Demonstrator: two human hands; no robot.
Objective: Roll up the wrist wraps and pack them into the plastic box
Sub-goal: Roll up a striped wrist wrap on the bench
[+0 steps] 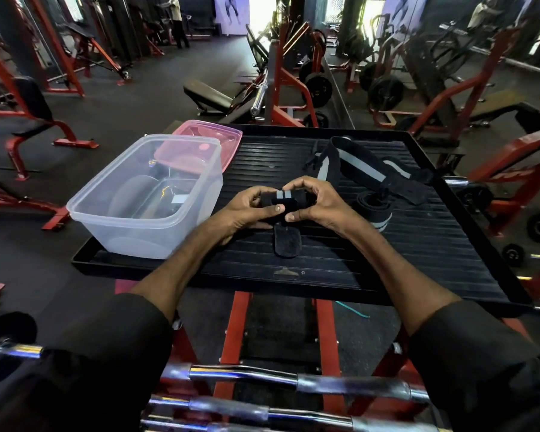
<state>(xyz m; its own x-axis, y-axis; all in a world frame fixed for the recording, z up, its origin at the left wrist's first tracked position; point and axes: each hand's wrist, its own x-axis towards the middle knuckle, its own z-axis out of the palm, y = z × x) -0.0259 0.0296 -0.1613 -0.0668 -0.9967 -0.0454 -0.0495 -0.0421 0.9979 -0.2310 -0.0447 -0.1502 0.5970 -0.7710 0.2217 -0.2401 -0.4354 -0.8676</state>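
My left hand [247, 210] and right hand [320, 204] pinch the crosswise wrap [286, 198]; the box [144, 235] sits by the tabletop's [402, 251] left edge.

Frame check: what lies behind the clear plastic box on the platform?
A pink lid lies flat just behind the clear plastic box, at the far left corner of the black platform. Its near part shows only hazily through the box's walls.

The box [138, 235] stands open-topped at the desk's [325, 269] left edge, lid [222, 135] behind it. A bare strip separates it from the left hand [247, 208]. Right of the right hand [320, 204], a rolled wrap [373, 210] and a loose wrap [356, 163] crowd the surface. The near desk is bare but for the held wrap's [282, 199] flap.
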